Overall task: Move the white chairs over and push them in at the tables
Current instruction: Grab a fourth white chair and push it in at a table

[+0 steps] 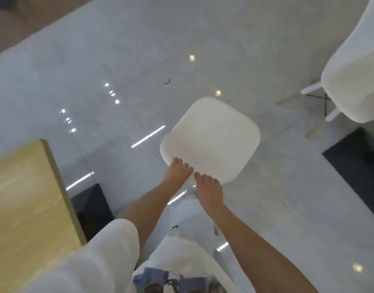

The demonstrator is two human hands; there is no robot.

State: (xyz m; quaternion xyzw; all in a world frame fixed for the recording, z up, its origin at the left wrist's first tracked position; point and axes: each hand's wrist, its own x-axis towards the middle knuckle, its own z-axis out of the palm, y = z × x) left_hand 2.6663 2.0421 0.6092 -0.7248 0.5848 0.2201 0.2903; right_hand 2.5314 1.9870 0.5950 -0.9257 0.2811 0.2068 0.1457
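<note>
A white chair point(211, 136) fills the middle of the view, seen from above; its legs are hidden under the seat. My left hand point(177, 169) and my right hand point(208, 187) both grip the top edge of its backrest, side by side. A second white chair point(355, 81) with white and wooden legs stands at the right. The corner of a light wooden table point(23, 197) lies at the lower left, apart from the held chair.
The floor point(97, 70) is glossy pale tile with light reflections. A black table base point(90, 210) sits under the wooden table. A dark mat or base point(359, 163) lies at the right. A small dark scrap point(167, 81) lies on the floor ahead.
</note>
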